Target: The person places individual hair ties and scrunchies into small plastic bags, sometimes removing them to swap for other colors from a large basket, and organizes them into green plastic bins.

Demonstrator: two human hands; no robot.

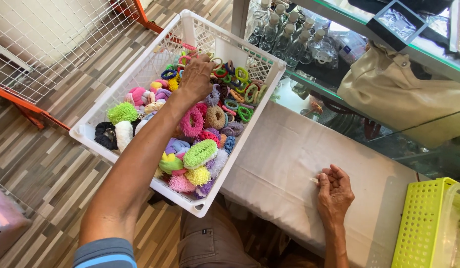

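Note:
A white plastic basket sits tilted in front of me, filled with several fuzzy scrunchies and small coloured hair ties. My left hand reaches into the far part of the basket, palm down, fingers curled among the hair ties; whether it grips one is hidden. A pink fluffy scrunchie and a green one lie beside my forearm. My right hand rests on a white padded surface with fingers loosely curled, a small pale item at its fingertips.
A lime green perforated basket stands at the right edge. A glass shelf holds several clear bottles and a cream bag. A white wire rack with orange frame stands at left over striped wood flooring.

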